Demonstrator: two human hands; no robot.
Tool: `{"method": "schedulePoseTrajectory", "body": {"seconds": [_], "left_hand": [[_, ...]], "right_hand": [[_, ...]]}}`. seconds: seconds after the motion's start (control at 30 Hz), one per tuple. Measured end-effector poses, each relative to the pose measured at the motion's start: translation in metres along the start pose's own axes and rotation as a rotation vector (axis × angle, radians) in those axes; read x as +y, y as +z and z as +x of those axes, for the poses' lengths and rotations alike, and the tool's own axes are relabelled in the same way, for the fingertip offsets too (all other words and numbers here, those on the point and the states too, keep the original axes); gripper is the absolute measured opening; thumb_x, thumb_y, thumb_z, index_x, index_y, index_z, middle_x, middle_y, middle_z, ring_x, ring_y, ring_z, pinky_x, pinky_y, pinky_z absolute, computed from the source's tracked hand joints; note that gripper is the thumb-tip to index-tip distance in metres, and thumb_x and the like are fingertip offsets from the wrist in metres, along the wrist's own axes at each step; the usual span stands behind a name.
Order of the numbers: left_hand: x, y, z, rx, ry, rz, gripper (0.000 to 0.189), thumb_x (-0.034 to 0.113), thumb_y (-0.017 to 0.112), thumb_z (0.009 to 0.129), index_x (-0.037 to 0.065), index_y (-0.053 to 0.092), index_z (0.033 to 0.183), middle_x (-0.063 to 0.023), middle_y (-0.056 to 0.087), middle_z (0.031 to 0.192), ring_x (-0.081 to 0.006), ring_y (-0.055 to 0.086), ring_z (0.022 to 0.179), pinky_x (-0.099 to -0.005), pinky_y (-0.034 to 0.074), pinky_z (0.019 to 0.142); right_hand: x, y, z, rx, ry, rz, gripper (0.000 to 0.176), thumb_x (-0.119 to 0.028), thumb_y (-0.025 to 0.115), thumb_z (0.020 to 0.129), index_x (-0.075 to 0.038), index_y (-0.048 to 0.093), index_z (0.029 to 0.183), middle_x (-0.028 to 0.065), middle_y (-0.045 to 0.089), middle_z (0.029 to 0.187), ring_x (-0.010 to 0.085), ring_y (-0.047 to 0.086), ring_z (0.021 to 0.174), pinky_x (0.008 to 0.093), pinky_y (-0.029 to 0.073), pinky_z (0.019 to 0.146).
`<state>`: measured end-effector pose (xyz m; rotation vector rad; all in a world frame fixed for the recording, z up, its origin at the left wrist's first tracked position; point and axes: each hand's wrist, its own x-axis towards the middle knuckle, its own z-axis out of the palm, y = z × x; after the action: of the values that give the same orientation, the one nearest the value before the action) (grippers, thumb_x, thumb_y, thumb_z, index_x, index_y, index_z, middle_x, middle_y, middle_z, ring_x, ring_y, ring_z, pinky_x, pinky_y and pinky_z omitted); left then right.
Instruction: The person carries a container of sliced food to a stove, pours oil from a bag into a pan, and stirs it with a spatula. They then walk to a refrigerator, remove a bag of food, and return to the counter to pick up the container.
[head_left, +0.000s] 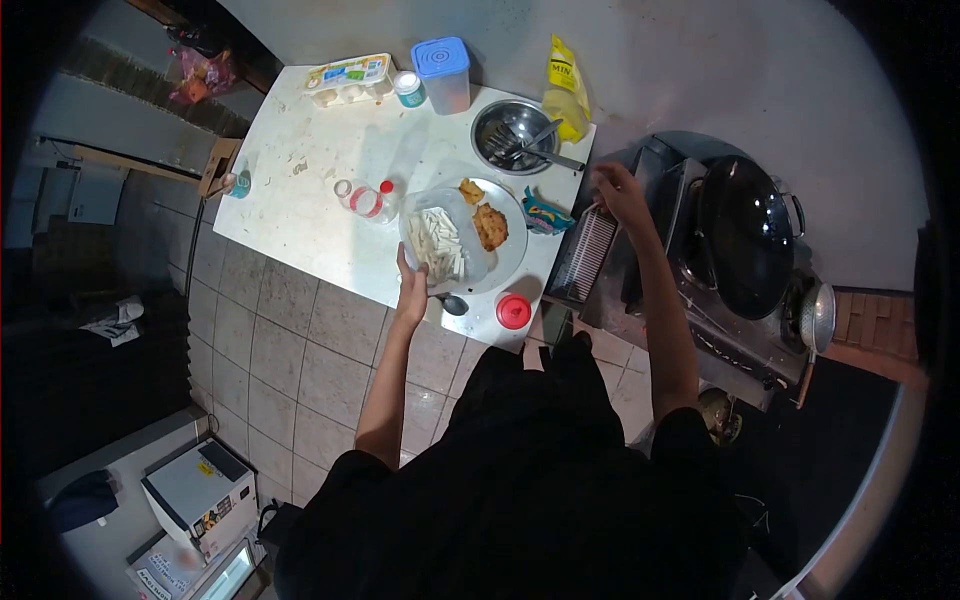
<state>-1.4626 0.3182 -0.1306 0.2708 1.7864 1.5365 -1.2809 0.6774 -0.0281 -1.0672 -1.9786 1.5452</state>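
Observation:
My left hand [413, 288] grips the near left rim of a clear plastic bowl [478, 262], thumb toward the inside. Pale white sticks of food [437, 243] fill the bowl's left part. The bowl overlaps a white plate [514, 256] with a browned fried piece [490, 227] and a smaller fried piece [471, 190] on it. My right hand [618, 193] is raised at the table's right edge, near the stove, fingers bent and apart, with nothing visible in them. Near it are a teal packet [547, 214] and a steel bowl [498, 128] with utensils inside.
The white table [290, 190] also bears an egg carton [350, 80], a blue-lidded container [441, 75], a glass jar [365, 201], a red lid [513, 311] and a yellow bag [567, 95]. A black wok [750, 240] sits on the stove [650, 325] at right.

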Motion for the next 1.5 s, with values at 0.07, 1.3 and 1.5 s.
{"method": "schedulePoseTrajectory", "body": {"seconds": [0.07,1.3,1.5], "left_hand": [[0.011,0.002,-0.001,-0.024,0.031,0.278,0.077,0.027,0.045,0.091,0.007,-0.002,0.149,-0.0335,0.037,0.138,-0.0394,0.043,0.127,-0.0391,0.035,0.105],[0.217,0.182,-0.103,-0.1,0.573,0.045,0.05,0.013,0.059,0.092,0.005,0.038,0.136,-0.0128,0.05,0.126,-0.0198,0.054,0.108,-0.0315,0.046,0.089],[0.205,0.336,-0.118,-0.599,0.448,-0.339,0.059,0.022,0.05,0.097,0.011,0.018,0.145,-0.0161,0.04,0.136,-0.0258,0.047,0.123,-0.0378,0.04,0.101]], "right_hand": [[-0.007,0.002,0.019,-0.062,0.064,-0.074,0.036,-0.025,0.066,0.086,-0.001,0.055,0.111,0.0096,0.062,0.083,0.0162,0.061,0.077,0.031,0.051,0.061],[-0.258,-0.169,-0.07,0.493,-0.706,-0.704,0.023,-0.016,0.053,0.089,-0.001,0.066,0.1,0.0257,0.063,0.084,0.0443,0.061,0.079,0.0477,0.05,0.074],[-0.255,-0.249,-0.139,0.312,-0.623,-0.601,0.027,-0.019,0.054,0.091,0.005,0.064,0.099,0.0288,0.061,0.084,0.0441,0.06,0.08,0.0425,0.048,0.071]]}}
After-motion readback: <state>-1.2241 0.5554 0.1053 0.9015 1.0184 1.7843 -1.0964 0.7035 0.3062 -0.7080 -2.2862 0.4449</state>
